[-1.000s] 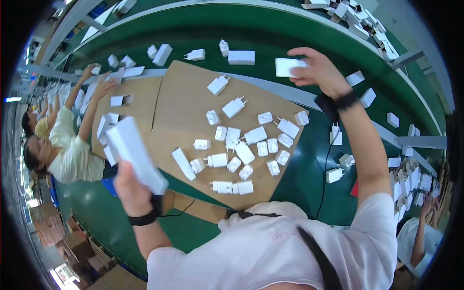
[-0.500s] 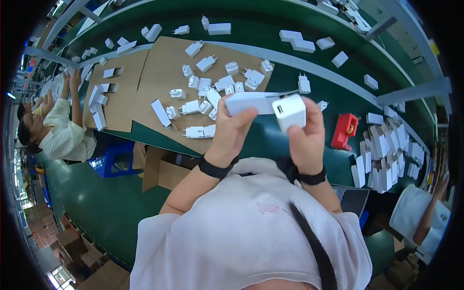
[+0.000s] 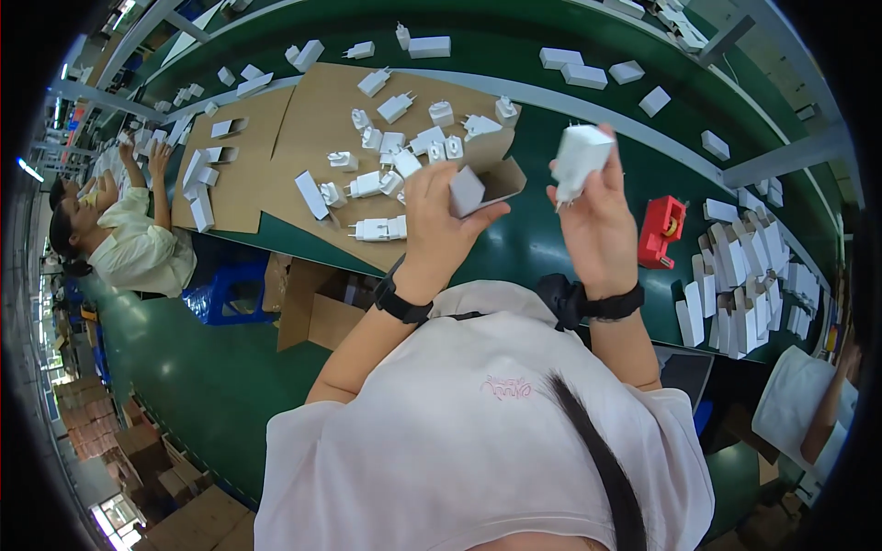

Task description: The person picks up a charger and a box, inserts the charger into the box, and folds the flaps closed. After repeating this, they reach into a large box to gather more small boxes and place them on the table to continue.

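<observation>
A small white carton (image 3: pixel 467 190) with its brownish inside showing is gripped in my left hand (image 3: pixel 432 234); its open end with raised flap faces right. Between the thumb and fingers of my right hand (image 3: pixel 599 230) is a white plug charger (image 3: pixel 582 161), slightly blurred and apart from the carton. More white plug chargers (image 3: pixel 396 108) lie scattered on a brown cardboard sheet (image 3: pixel 308 106) beyond my left hand. A flat-lying white box (image 3: pixel 311 195) rests near that sheet's front part.
A red tape dispenser (image 3: pixel 661 231) stands on the green table (image 3: pixel 542 253) right of my hand. Farther right are many open white cartons (image 3: pixel 735 266) in rows. White boxes (image 3: pixel 585 75) lie on the ledge behind. Co-workers (image 3: pixel 124 225) sit at left; another person (image 3: pixel 804 399) is at right.
My right hand has lifted and turned the charger, moving it farther from me. My left hand has tilted the carton so that its open end now shows.
</observation>
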### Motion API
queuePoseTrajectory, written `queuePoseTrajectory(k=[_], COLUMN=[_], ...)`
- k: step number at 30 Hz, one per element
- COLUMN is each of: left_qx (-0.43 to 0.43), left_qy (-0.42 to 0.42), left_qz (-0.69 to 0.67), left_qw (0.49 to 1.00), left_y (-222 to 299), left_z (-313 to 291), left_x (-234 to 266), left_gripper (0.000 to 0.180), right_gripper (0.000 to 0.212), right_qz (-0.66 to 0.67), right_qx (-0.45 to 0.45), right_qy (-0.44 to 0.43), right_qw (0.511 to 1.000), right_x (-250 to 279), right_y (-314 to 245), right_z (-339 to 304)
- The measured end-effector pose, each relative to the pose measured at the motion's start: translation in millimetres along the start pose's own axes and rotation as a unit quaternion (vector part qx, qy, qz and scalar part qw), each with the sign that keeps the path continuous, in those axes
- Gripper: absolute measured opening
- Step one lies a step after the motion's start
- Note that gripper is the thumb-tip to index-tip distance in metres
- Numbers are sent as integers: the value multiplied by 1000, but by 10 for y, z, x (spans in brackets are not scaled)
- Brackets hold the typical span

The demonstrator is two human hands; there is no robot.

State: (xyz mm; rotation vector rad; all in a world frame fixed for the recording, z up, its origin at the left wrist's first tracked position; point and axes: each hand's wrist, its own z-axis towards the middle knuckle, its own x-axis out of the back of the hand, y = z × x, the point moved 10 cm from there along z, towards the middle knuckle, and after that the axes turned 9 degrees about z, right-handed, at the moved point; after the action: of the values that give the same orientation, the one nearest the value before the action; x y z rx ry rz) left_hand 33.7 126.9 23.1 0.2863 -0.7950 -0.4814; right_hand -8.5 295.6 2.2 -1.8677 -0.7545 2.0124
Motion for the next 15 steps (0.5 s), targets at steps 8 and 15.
queuePoseTrajectory(k=[8,15], left_qx=[11,3], left_qy=[-131,-181], left_qz=[-82,-130], left_qw=[988,975], left_y=[176,336], left_z=[-125,-50], left_x=[-271,-265], left_gripper=[51,50], right_gripper=[49,45], right_qz=[-55,-181], right_qx=[136,166], right_qy=[-114,-132], right_qw=[983,960], right_x=[-300,-221], right_y=[-376,-292], right_z=[-73,-57])
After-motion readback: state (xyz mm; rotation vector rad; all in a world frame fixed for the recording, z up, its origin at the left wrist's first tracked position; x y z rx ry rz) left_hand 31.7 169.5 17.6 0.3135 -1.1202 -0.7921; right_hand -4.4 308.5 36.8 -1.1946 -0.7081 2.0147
